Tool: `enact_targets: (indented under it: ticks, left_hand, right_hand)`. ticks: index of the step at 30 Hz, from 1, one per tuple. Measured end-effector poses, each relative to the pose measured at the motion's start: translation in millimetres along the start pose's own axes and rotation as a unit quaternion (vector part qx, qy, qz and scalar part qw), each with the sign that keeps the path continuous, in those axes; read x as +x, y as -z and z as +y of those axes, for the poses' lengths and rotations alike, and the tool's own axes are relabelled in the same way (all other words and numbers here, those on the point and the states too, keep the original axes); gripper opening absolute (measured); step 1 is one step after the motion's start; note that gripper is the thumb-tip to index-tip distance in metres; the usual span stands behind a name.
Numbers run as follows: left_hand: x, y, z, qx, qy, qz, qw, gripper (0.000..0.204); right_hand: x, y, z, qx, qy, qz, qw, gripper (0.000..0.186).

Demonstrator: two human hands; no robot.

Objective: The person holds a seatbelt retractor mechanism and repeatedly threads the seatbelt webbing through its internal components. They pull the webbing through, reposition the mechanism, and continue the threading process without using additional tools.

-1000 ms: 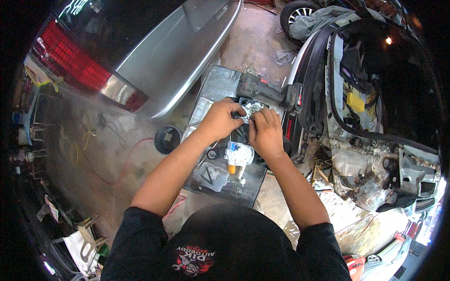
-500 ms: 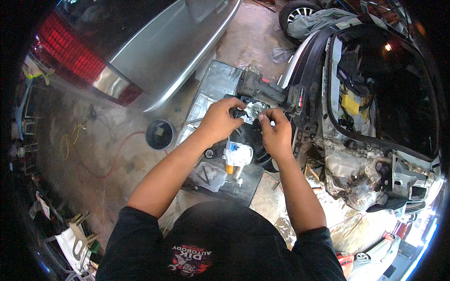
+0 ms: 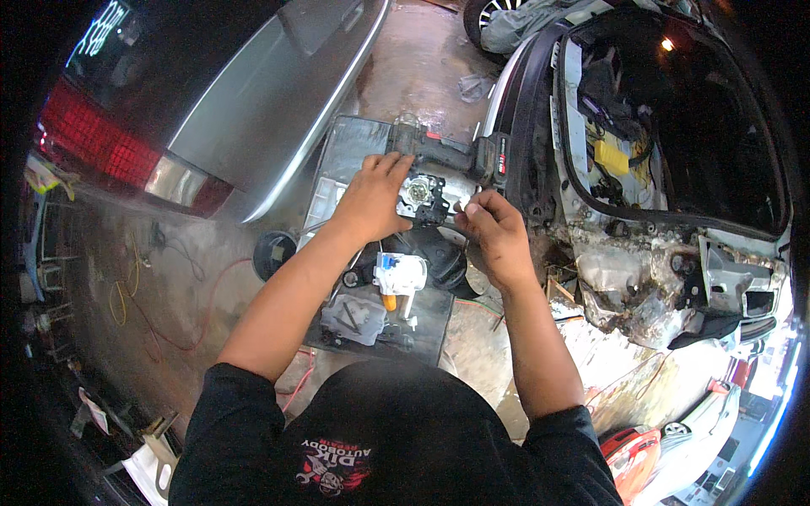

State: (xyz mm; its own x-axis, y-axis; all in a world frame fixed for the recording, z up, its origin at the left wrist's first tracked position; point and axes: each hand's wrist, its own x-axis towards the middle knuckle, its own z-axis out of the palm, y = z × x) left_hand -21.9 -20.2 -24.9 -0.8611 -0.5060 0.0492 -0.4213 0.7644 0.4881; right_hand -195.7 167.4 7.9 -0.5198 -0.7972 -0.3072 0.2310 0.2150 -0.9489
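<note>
My left hand grips a metal-and-black plastic mechanism on the dark worktop. My right hand is just right of it, thumb and index finger pinched on something small that I cannot make out. A black cordless power tool lies behind the mechanism. Nearer me sit a white plastic part with blue on it, an orange handle and a clear bag.
A silver car rear with a red lamp stands left. An opened car body stands right. A dark bucket, cables and a wheel are on the floor around.
My right hand has drawn away to the right of the mechanism. The mechanism appears turned, showing more black plastic at its right. The whole view has shifted, with the worktop sitting further left.
</note>
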Motion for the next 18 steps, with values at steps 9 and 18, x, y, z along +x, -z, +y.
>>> enact_targets:
  ticks: [9, 18]
  left_hand:
    - [7, 1, -1, -0.008, -0.066, 0.010, 0.998, 0.094]
    - [2, 43, 36, -0.058, 0.035, -0.053, 0.996, 0.091]
  right_hand:
    - [-33, 41, 32, 0.177, -0.048, -0.001, 0.983, 0.014]
    - [-28, 60, 19, 0.045, 0.000, -0.013, 0.999, 0.034]
